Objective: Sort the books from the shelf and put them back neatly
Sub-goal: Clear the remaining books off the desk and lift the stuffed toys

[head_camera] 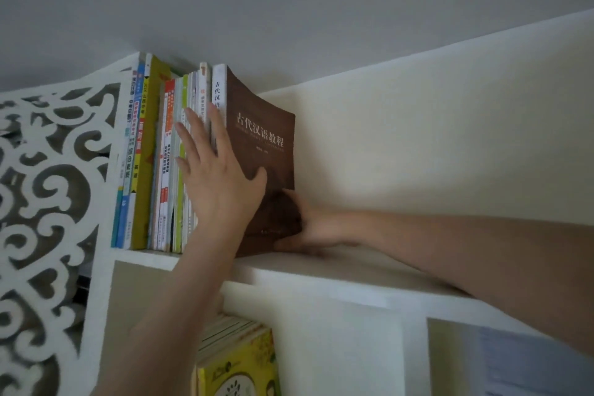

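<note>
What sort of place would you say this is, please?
Likely a home study or bedroom: a white bookshelf with a scroll-cut side panel, a row of upright books, and a stack of books below.

There is one brown book [260, 151], the only one of its colour. Two hands touch it: one left hand [218, 177] at its spine side and one right hand [310, 228] at its lower cover. Left of the brown book stands one row of upright books [154, 154], a dozen or more thin spines, too tightly packed for an exact count. Below it is one batch of lower books [225, 328], their number unclear, with one yellow cover [244, 373] facing out. Far left of it stands one carved white panel [48, 186].
</note>
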`<action>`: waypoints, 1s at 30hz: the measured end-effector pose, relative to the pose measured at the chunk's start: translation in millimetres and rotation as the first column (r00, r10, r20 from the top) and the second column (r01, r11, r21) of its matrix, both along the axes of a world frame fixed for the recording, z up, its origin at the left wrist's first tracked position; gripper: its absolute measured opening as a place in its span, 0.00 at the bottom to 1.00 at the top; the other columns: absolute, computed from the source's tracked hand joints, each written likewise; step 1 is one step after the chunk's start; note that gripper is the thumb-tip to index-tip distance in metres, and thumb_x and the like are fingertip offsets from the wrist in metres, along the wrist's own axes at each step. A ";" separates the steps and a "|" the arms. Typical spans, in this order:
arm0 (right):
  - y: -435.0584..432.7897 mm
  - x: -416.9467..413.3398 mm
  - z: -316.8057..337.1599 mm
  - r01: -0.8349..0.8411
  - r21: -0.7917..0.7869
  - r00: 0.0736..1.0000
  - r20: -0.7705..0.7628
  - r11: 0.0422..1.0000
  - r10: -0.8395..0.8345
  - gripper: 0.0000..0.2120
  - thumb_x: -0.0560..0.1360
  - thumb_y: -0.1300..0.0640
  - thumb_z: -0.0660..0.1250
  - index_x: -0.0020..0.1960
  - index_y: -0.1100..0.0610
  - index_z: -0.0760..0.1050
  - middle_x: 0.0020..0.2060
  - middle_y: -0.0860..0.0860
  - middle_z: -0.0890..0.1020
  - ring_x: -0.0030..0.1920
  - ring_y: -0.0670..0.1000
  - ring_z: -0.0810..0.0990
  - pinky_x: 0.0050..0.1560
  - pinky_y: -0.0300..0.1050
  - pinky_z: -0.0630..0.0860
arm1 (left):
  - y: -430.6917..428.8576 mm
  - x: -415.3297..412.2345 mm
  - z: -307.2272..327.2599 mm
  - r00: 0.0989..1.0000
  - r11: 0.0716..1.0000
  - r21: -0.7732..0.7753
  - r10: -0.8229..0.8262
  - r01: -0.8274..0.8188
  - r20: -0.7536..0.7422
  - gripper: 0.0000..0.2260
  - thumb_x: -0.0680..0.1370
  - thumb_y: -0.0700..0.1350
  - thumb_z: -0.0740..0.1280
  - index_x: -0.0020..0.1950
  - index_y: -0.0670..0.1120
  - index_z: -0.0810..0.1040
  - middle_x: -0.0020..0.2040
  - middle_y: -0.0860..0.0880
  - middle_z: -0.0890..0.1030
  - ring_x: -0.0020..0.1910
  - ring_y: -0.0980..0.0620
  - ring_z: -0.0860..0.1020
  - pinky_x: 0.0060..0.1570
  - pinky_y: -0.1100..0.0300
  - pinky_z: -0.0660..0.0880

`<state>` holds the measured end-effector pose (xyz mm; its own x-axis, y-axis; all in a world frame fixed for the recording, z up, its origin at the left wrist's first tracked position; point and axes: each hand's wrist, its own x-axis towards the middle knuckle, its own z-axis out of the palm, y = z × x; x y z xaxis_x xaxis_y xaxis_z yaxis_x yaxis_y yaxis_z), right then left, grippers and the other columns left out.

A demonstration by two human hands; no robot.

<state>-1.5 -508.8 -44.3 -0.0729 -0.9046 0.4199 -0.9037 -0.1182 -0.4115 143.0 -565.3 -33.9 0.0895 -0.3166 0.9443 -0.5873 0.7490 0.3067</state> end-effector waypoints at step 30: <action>513.3 18.4 -73.7 0.580 -0.233 0.761 -0.185 0.780 -0.622 0.16 0.76 0.55 0.69 0.61 0.43 0.74 0.58 0.36 0.77 0.61 0.33 0.72 0.62 0.27 0.66 | 420.0 -107.3 -90.0 -0.048 -0.036 0.038 -0.916 0.999 0.399 0.11 0.77 0.51 0.60 0.51 0.54 0.82 0.44 0.60 0.82 0.47 0.64 0.78 0.48 0.72 0.71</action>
